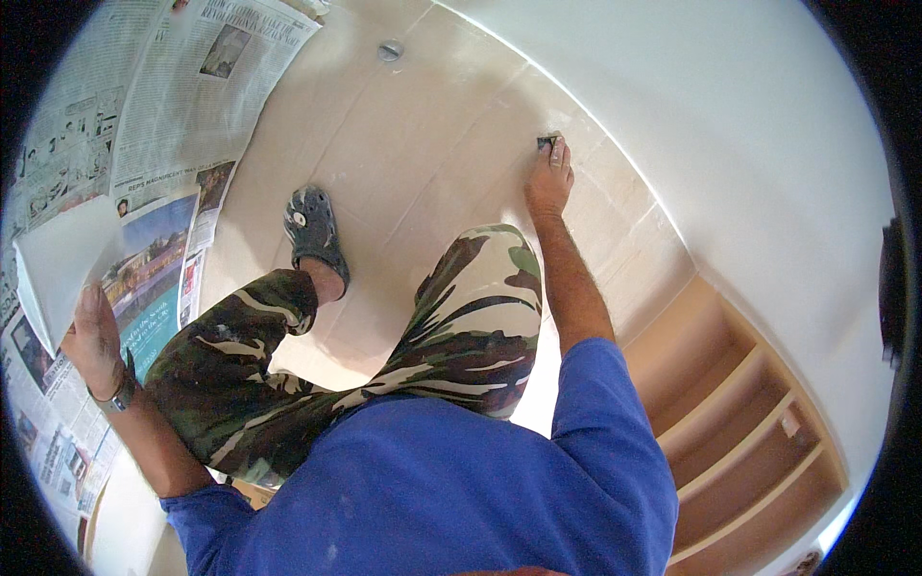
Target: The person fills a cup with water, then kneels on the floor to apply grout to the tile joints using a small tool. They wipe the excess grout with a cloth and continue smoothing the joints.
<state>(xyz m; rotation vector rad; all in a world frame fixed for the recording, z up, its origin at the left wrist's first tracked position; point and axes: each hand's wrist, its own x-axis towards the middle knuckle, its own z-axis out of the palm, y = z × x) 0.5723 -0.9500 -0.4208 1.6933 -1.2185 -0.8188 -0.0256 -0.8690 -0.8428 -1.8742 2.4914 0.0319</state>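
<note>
At the far left, my left hand (94,338) grips the lower edge of a white flat panel (65,252), thumb on top. Its fingers are partly hidden behind the panel. My right arm stretches forward to the tiled floor (423,144). There my right hand (550,180) is closed on a small dark block (546,143), pressed to the tiles near the white wall. The block is mostly covered by the fingers, so its exact kind cannot be made out. Pale smears mark the tiles and joints around it.
Newspaper sheets (163,125) cover the left side. A round metal floor fitting (389,50) sits at the far end. My foot in a dark clog (313,227) stands on the tiles. A white wall (730,125) curves along the right, with a wooden shelf unit (744,408) at lower right.
</note>
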